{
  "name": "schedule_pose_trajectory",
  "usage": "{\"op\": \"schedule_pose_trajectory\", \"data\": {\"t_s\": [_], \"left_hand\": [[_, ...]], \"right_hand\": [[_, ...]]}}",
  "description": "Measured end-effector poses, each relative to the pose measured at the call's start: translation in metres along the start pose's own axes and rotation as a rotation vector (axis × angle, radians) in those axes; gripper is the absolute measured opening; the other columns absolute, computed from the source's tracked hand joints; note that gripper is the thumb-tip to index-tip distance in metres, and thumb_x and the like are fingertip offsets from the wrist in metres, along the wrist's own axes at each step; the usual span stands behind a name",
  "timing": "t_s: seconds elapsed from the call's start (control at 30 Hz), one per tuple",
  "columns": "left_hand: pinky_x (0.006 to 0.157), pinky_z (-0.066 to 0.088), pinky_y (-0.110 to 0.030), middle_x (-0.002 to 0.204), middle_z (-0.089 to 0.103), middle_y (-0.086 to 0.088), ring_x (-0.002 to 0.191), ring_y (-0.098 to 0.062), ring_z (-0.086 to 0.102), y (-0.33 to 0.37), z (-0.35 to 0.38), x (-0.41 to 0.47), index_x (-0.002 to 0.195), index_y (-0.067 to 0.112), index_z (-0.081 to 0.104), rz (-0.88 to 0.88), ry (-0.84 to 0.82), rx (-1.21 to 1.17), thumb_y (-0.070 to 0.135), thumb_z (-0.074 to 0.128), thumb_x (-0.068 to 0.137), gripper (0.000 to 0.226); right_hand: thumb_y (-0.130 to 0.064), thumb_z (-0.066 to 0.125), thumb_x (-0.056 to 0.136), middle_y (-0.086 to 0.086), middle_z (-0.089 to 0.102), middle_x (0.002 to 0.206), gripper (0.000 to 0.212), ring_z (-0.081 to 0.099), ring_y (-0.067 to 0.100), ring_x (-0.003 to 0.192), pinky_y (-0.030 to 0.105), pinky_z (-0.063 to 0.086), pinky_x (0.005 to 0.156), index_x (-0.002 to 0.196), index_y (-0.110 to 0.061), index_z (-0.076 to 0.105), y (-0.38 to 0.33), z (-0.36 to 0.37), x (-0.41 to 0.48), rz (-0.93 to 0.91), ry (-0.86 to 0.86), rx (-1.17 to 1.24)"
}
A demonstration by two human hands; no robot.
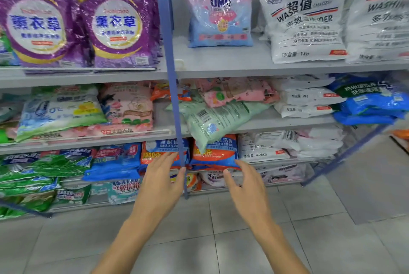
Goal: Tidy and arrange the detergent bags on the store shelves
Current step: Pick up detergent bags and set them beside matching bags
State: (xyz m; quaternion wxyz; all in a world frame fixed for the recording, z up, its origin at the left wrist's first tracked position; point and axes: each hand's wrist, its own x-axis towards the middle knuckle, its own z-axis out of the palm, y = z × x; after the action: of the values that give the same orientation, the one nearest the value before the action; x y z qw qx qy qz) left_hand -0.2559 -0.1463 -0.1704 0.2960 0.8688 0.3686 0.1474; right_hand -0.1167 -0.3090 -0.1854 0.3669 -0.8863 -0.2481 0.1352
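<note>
The purple bags (115, 21) carry a white disc ringed in gold, with blue characters. The pink-and-blue bag (220, 5) fades from pink at the top to light blue at its foot. The white bags (305, 21) bear black lettering and a red-and-blue stripe. Lower down lie a pale green bag (217, 120) with dark print, a rose-printed bag (128, 107) in pink, orange-and-blue bags (212, 154), green bags (44, 167) and bright blue bags (371, 105). The post (170, 74) is blue, the shelves (243, 61) are pale grey, and the floor (221, 240) is grey tile.

Place: a shop, in the laundry-goods aisle
Shelves (243, 61): grey tiers on blue uprights (164, 19), filled from floor level up
Stock: detergent bags (220, 7) in repeated brands, purple bags (117, 23) upper left, white bags (305, 21) upper right
Floor (221, 240): grey tiles, near
</note>
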Motion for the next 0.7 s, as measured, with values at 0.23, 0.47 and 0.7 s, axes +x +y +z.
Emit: {"op": "schedule_pose_trajectory", "data": {"t_s": [0.23,0.47,0.7], "left_hand": [[0.119,0.035,-0.039,0.151,0.051,0.003,0.144,-0.018,0.04,0.018,0.036,0.019,0.146,0.019,0.052,-0.031,-0.018,0.029,0.039,0.06,0.099,0.052],[0.117,0.036,-0.036,0.149,0.053,0.002,0.141,-0.017,0.043,0.016,0.056,0.064,0.145,0.019,0.053,-0.047,-0.073,0.029,0.038,0.058,0.099,0.05],[0.111,0.034,-0.03,0.144,0.056,-0.001,0.138,-0.022,0.046,0.019,0.064,0.105,0.143,0.014,0.054,-0.062,-0.08,-0.001,0.027,0.061,0.1,0.046]], "right_hand": [[-0.044,0.057,0.101,-0.003,0.052,0.147,0.052,0.042,0.013,0.138,0.021,0.029,0.102,0.146,-0.021,0.049,0.027,-0.018,0.04,-0.008,-0.054,0.034],[-0.039,0.059,0.1,-0.001,0.057,0.14,0.046,0.046,0.015,0.131,0.021,0.031,0.096,0.142,-0.021,0.053,0.031,-0.014,0.087,0.036,-0.067,0.029],[-0.04,0.057,0.102,-0.001,0.05,0.149,0.053,0.042,0.016,0.139,0.027,0.033,0.104,0.15,-0.019,0.045,0.027,-0.008,0.131,0.044,-0.126,-0.007]]}}
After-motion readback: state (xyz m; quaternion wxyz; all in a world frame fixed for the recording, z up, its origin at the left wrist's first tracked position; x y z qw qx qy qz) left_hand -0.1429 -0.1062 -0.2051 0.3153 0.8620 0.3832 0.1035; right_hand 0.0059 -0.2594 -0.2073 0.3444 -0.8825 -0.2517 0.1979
